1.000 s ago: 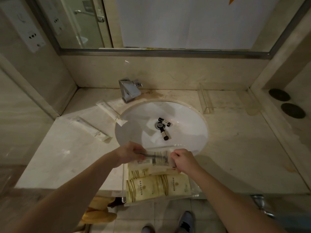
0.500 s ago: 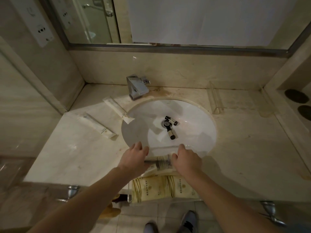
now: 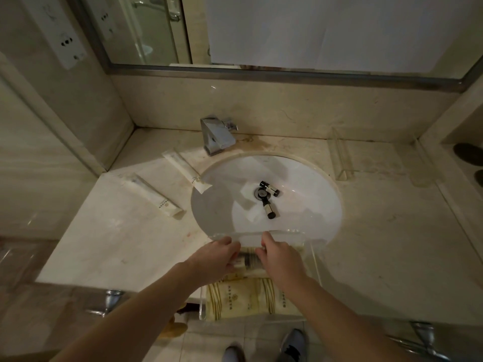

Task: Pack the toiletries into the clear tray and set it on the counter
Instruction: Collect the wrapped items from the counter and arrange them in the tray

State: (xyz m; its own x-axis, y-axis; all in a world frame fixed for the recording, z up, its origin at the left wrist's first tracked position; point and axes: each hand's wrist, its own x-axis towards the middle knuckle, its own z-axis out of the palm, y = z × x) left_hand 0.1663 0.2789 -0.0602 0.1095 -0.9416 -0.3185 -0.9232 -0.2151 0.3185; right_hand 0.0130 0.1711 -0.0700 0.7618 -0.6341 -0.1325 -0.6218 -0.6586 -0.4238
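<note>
Pressing a sachet [image 3: 248, 261] into the clear tray [image 3: 312, 253] at the counter's [image 3: 109, 239] front edge, left hand [image 3: 215, 259] and right hand [image 3: 278, 259] gripping it; two tubes [image 3: 156, 198] and two bottles [image 3: 269, 199] unpacked.

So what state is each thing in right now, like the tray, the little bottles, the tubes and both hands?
Clear tray: on the counter's front edge, partly packed.
Yellow sachets: lying flat in the tray.
Dark-printed packet: in the tray, pinched by both hands.
Left hand: gripping the packet.
Right hand: gripping the packet.
Two small bottles: lying by the sink drain, unpacked.
Two white tubes: lying on the counter, unpacked.
Faucet: no water running.
</note>
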